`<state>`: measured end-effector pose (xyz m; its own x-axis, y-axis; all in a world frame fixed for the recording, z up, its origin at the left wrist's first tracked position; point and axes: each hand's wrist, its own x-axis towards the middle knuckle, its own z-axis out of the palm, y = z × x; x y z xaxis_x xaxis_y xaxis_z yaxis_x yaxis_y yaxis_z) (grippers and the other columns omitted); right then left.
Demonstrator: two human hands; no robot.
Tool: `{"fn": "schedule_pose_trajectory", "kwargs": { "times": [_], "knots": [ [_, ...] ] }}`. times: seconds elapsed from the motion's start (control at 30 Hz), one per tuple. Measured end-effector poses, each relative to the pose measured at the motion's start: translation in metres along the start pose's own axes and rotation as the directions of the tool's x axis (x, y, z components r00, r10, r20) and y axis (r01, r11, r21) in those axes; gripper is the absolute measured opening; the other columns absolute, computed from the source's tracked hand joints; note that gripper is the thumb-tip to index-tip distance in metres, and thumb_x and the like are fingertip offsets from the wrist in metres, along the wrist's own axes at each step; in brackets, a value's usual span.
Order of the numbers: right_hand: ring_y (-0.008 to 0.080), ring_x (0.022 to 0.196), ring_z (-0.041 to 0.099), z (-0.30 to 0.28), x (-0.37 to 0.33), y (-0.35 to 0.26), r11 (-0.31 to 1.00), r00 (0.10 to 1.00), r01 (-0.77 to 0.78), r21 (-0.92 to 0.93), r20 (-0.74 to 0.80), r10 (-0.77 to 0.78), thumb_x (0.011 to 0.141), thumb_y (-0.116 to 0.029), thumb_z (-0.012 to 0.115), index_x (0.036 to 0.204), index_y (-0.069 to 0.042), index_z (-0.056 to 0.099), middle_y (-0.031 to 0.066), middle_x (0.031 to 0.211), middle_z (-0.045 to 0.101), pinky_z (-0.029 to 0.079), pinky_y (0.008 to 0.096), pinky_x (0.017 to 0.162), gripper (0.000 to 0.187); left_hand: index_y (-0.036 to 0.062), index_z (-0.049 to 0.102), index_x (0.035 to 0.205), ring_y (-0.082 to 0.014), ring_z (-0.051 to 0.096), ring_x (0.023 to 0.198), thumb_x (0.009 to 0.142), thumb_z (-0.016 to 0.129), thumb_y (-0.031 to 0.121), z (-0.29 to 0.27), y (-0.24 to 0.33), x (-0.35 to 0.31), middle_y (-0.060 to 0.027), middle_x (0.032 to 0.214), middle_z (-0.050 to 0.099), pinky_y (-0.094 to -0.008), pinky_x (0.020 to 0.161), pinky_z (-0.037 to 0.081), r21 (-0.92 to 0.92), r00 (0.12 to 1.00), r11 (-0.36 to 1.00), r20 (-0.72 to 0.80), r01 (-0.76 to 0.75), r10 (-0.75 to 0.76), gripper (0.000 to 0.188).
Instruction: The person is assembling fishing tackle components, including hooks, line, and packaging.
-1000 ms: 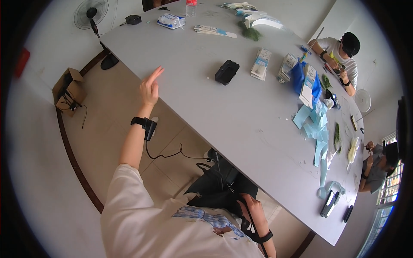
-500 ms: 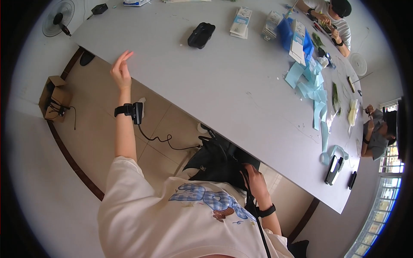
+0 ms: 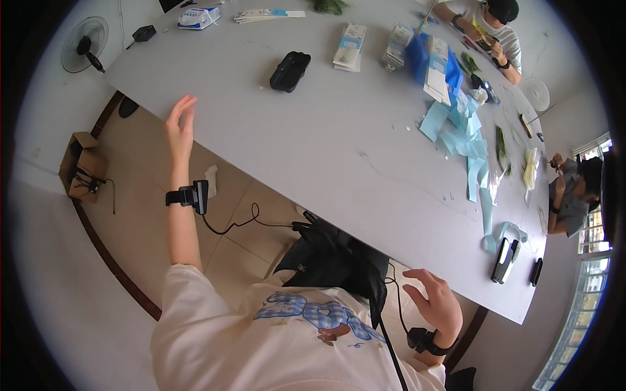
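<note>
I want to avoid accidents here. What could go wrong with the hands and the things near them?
The left hand is raised, open and empty, at the table edge; it might knock against it. A cable hangs from the wrist device and could perhaps snag. The right hand is open near the black bag and its cord.

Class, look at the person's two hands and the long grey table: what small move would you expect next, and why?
Probably the left hand comes down onto the long grey table edge. It is raised, open and empty, beside that edge, with the black pouch beyond it. The right hand, also open and empty, hovers near the table's near edge, holding nothing.
</note>
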<state>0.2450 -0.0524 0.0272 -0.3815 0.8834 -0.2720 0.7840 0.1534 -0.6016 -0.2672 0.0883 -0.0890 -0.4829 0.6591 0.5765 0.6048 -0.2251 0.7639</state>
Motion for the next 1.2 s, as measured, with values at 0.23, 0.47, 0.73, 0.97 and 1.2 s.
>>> {"fn": "schedule_pose_trajectory", "kwargs": {
  "times": [0.23,0.47,0.73,0.97,1.2],
  "knots": [
    [0.0268,0.096,0.058,-0.021,0.07,-0.001,0.99,0.926,0.104,0.095,-0.373,-0.062,0.083,-0.005,0.057,0.104,0.001,0.055,0.0134,0.106,0.06,0.047,0.0341,0.083,0.022,0.0012,0.058,0.105,-0.0175,0.058,0.09,0.087,0.054,0.017,0.05,0.125,-0.016,-0.0094,0.101,0.063,-0.0302,0.079,0.044,0.052,0.916,0.998,0.402,-0.032,0.008,0.025],
    [0.0301,0.131,0.027,0.008,0.102,0.027,0.96,0.95,-0.007,-0.281,-0.301,-0.081,0.088,-0.021,0.053,0.133,-0.004,0.036,0.0138,0.141,0.032,0.025,0.0421,0.106,0.052,0.0023,0.055,0.111,-0.0267,0.052,0.099,0.082,0.058,0.016,0.116,0.174,-0.065,-0.0113,0.107,0.057,-0.0364,0.086,0.042,-0.098,0.498,0.9,0.805,-0.425,0.323,0.031],
    [0.0285,0.131,0.029,0.01,0.103,0.029,0.943,0.951,0.011,-0.334,-0.288,-0.113,0.089,-0.021,0.051,0.13,-0.003,0.041,0.0124,0.138,0.036,0.024,0.0446,0.105,0.046,0.0054,0.056,0.11,-0.0262,0.051,0.101,0.081,0.058,0.012,0.142,0.178,-0.076,-0.0089,0.105,0.055,-0.0367,0.087,0.042,-0.076,0.493,0.887,0.808,-0.455,0.322,0.03],
    [0.0285,0.13,0.03,0.013,0.105,0.022,0.936,0.953,0.054,-0.347,-0.261,-0.152,0.088,-0.02,0.051,0.129,-0.003,0.041,0.0123,0.138,0.037,0.026,0.0449,0.105,0.045,0.0052,0.06,0.087,-0.0245,0.052,0.097,0.079,0.059,0.009,0.154,0.177,-0.083,-0.0051,0.1,0.056,-0.036,0.084,0.043,-0.101,0.557,0.903,0.757,-0.417,0.342,0.009],
    [0.0316,0.128,0.032,0.013,0.105,0.014,0.951,0.925,0.061,-0.301,-0.341,-0.168,0.087,-0.018,0.055,0.127,-0.002,0.042,0.0159,0.134,0.04,0.03,0.043,0.103,0.045,0.0019,0.057,0.08,-0.0252,0.055,0.089,0.076,0.06,0.001,0.153,0.174,-0.085,-0.007,0.09,0.059,-0.0345,0.077,0.044,-0.244,0.638,0.928,0.676,-0.281,0.37,0.005]
  ]
}}
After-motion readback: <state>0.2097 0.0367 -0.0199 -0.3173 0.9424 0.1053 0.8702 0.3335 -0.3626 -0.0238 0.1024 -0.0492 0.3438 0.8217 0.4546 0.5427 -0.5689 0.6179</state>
